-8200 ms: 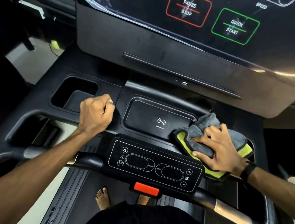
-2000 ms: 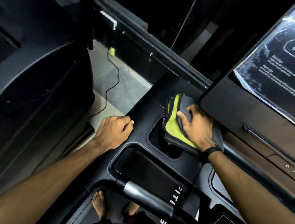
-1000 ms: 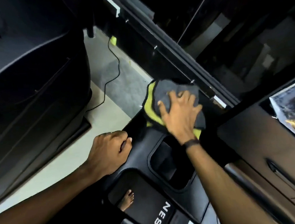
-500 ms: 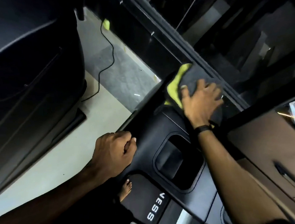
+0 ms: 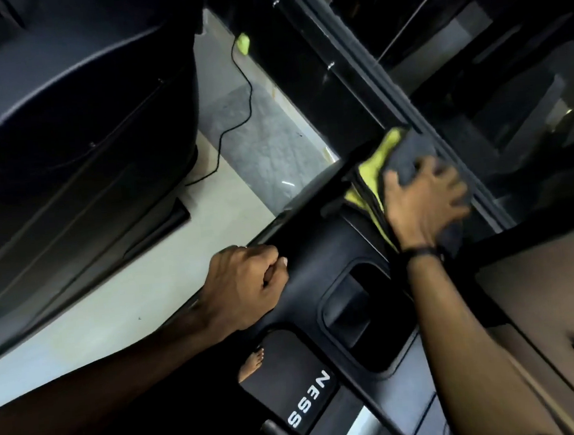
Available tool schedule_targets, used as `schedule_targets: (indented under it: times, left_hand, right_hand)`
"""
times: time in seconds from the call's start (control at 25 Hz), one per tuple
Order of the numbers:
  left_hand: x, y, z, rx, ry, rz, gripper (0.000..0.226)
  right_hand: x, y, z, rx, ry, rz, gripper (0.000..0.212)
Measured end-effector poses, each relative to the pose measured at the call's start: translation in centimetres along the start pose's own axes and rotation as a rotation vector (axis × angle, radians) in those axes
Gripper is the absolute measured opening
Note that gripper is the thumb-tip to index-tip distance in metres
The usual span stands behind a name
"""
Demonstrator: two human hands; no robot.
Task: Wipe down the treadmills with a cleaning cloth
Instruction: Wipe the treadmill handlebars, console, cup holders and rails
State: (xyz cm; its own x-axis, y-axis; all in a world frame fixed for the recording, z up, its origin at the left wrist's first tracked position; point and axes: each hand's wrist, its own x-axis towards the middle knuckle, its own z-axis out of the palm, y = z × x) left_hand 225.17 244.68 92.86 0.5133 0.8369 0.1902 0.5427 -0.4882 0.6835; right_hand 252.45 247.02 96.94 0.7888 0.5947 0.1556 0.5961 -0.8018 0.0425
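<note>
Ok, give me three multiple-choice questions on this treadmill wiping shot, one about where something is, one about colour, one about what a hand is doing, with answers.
1. Where is the cleaning cloth?
A. at the console's far corner
B. inside the recessed holder
C. on the floor

2. What colours is the cloth?
A. red and white
B. grey and yellow-green
C. plain blue

3. What is the left hand doing?
A. pressing the cloth
B. curled, resting on the console's edge
C. lifting the cable

Answers: 1 A, the right hand presses it beyond the recessed holder. 2 B, both colours show beside the hand. 3 B, it holds nothing on the console.
</note>
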Motion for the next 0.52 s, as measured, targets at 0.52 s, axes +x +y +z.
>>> schedule_targets:
  times: [0.52]
  left_hand:
    - [-1.0,0.3,-0.7,-0.061,0.107,-0.075,0.034]
  right_hand:
    - [-5.4,-1.9,0.2,0.045,0.016,-0.489,0.049]
